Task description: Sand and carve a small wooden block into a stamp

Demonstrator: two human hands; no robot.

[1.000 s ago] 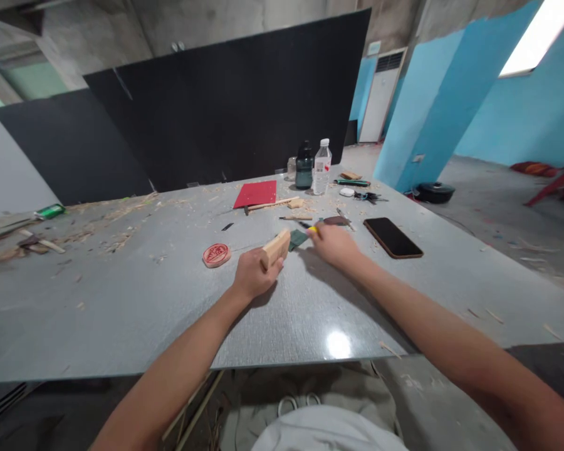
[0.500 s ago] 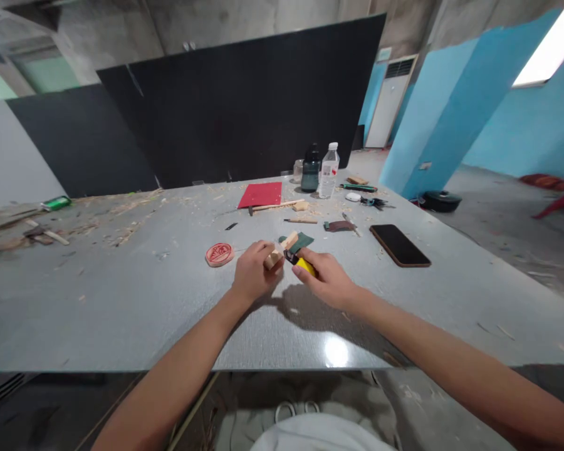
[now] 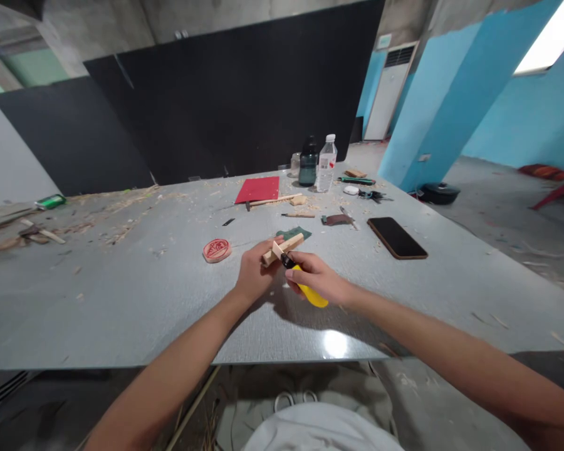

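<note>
My left hand (image 3: pixel 258 269) is closed round the near end of a pale wooden stick (image 3: pixel 294 242), which slants away to the right above the table. In my right hand (image 3: pixel 320 275) is a yellow and black utility knife (image 3: pixel 314 295), its blade against the stick close to my left fingers. Just beyond the stick lies a dark green scrap (image 3: pixel 289 233), partly covered. A round wooden disc with a red design (image 3: pixel 217 250) rests left of my left hand.
A phone (image 3: pixel 397 238) lies to the right. Farther back are a red sheet (image 3: pixel 257 190), a carving tool (image 3: pixel 298 215), a brown strap-like piece (image 3: pixel 337 220), keys (image 3: pixel 375 195), a dark bottle (image 3: pixel 309 164) and a clear water bottle (image 3: pixel 327 166). Wood shavings litter the far left.
The knife has turned and drawn back toward me, so its yellow handle shows more. More of the wooden stick is visible, at a different slant. The camera view has shifted slightly.
</note>
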